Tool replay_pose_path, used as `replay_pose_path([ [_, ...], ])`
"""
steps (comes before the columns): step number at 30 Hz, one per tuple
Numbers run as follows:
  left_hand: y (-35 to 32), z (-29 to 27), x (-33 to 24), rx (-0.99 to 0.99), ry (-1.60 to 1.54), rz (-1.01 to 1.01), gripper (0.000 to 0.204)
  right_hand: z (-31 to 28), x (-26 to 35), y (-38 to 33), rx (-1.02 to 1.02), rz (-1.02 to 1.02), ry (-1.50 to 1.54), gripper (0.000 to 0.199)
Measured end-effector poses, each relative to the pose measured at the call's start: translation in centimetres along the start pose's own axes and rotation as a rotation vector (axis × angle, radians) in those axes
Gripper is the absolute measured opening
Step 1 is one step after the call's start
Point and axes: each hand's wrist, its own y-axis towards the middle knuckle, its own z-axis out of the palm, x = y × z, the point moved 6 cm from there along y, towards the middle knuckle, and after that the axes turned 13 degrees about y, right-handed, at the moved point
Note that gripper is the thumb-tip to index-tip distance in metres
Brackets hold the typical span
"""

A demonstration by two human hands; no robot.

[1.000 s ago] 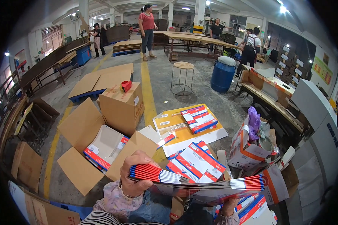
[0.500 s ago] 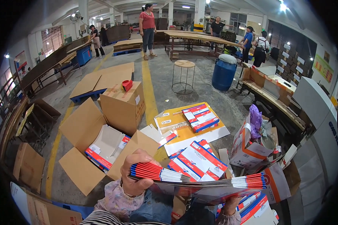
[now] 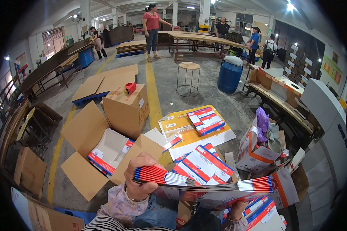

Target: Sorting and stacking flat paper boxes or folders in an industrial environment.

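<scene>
Your left hand [image 3: 134, 185] pinched one end of the flat carton stack [image 3: 212, 195], long axis running left-right; your right hand [image 3: 237, 210] met the opposite underside, its closure hidden.

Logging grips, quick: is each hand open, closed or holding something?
Left hand: closed on the left end of the flat carton stack.
Right hand: at the stack's right part, partly hidden; grip cannot be told.
</scene>
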Motion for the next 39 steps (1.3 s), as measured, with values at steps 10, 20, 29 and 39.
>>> replay_pose_path([
  [10,-0.4,-0.1,0.2,0.022,-0.096,0.035,0.052,0.0,-0.1,0.1,-0.038,0.057,-0.028,0.095],
  [20,-0.6,-0.3,0.2,0.008,-0.115,0.043,0.051,0.1,-0.1,0.0,-0.022,0.016,-0.061,0.087],
  [29,-0.8,-0.4,0.0,0.013,-0.110,0.048,0.050,0.9,0.6,0.1,-0.029,0.002,-0.070,0.089],
  [39,-0.7,-0.2,0.1,-0.018,-0.107,0.044,0.052,0.6,0.6,0.1,-0.016,0.057,-0.087,0.097],
])
